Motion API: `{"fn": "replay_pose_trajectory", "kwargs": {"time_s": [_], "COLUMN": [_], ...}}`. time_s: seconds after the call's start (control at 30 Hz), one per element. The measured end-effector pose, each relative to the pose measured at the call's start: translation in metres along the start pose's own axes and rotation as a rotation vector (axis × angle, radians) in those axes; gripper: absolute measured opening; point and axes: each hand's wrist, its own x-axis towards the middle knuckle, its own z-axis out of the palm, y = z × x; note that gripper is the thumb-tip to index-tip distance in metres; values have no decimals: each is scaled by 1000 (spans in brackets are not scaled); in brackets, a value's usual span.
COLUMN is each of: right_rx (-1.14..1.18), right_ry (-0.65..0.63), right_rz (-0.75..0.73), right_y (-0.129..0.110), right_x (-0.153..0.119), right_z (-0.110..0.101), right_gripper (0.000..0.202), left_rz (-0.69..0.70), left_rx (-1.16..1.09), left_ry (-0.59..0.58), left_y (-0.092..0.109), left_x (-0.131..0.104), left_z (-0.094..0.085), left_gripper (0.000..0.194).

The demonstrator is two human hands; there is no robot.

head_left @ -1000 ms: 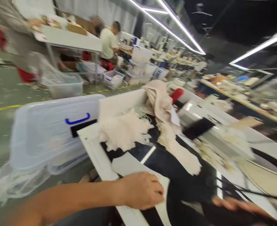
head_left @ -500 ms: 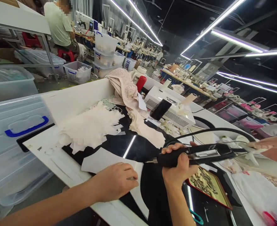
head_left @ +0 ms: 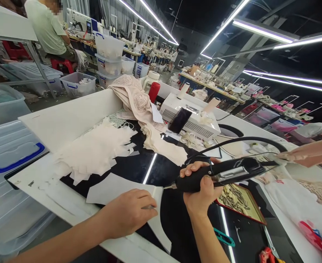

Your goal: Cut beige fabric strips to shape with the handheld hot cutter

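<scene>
A black handheld tool (head_left: pixel 194 179) with a thin metal tip and a cable lies in the grip of my right hand (head_left: pixel 202 190). Its tip points left and meets the upper right corner of a curved white piece (head_left: pixel 114 188) on the black table surface. Over that piece rests my left hand (head_left: pixel 132 212), fingers curled together near its right part; what they pinch, if anything, is hidden. Behind are a fanned pile of pale pieces (head_left: pixel 92 148) and a stack of cream pieces (head_left: pixel 163 146).
A white machine box (head_left: pixel 190 113) carries a phone (head_left: pixel 180 120). To the right sit a tray of seeds (head_left: pixel 239 202), a teal cutter (head_left: pixel 223 237) and red-handled pliers (head_left: pixel 267 255). Clear bins (head_left: pixel 11 175) stand left; a seated person (head_left: pixel 44 31) is farther back.
The view has shifted, bringing the pliers into sight. The tool in my right hand has come closer to the white piece, its tip now at the corner. My left hand stays on the piece.
</scene>
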Motion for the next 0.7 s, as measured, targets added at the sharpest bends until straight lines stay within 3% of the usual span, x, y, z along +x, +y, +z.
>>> {"fn": "replay_pose_trajectory", "kwargs": {"time_s": [0.7], "right_rx": [47], "right_ry": [4], "right_rz": [28], "right_y": [2], "right_x": [1], "right_z": [-1], "right_gripper": [48], "left_rz": [20], "left_rx": [16], "left_ry": [-19], "left_y": [-1], "left_x": [0], "left_z": [-3], "left_gripper": [20]}}
